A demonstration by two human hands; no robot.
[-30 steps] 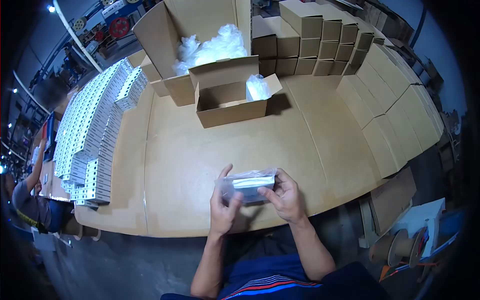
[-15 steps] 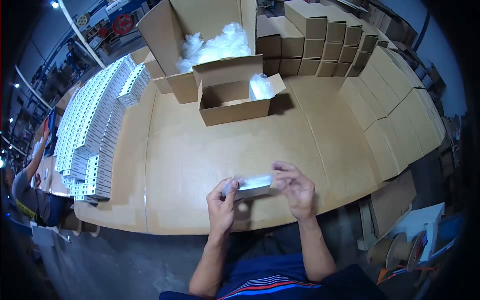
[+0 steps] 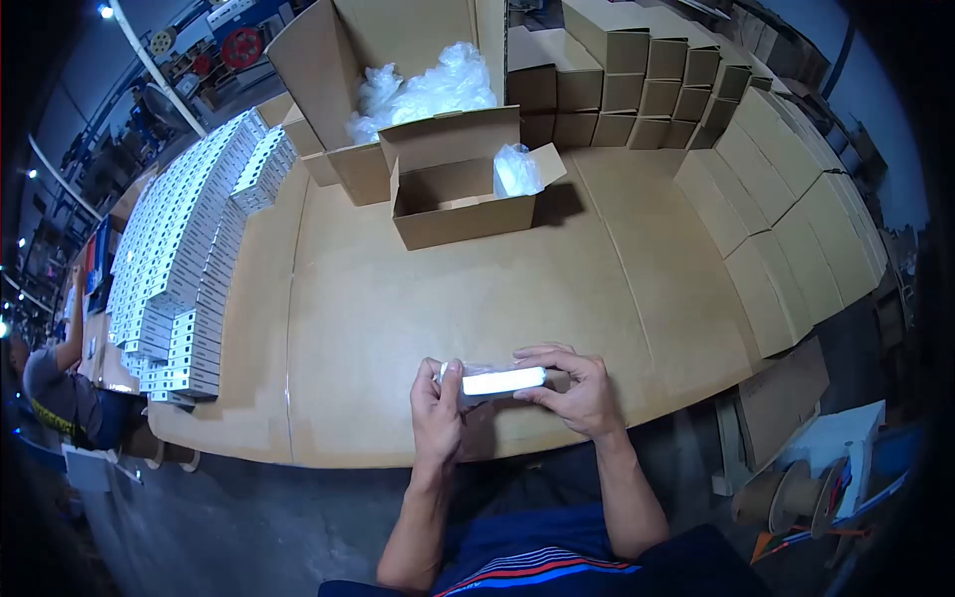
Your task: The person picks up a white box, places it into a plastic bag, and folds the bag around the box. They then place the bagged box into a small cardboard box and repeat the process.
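Observation:
A small white box (image 3: 503, 382), with clear plastic wrap about it, is held just above the near edge of the table. My left hand (image 3: 436, 406) grips its left end, thumb on top. At the right end, the thumb and fingers of my right hand (image 3: 575, 389) close around the box. Farther back stands an open brown carton (image 3: 466, 225) with one plastic-wrapped item (image 3: 516, 172) in its right end. Behind it a larger open carton (image 3: 360, 175) holds a heap of clear plastic bags (image 3: 428, 95).
Many small white boxes (image 3: 189, 239) are stacked along the table's left side. Brown cartons (image 3: 622, 80) stand in rows at the back right, and more (image 3: 786, 224) line the right edge. A co-worker (image 3: 70, 378) is at the far left. Wire spools (image 3: 786, 499) stand at lower right.
My right hand has come in from spread fingers to grip the right end of the white box. The box has turned slightly, and its bright side now faces me.

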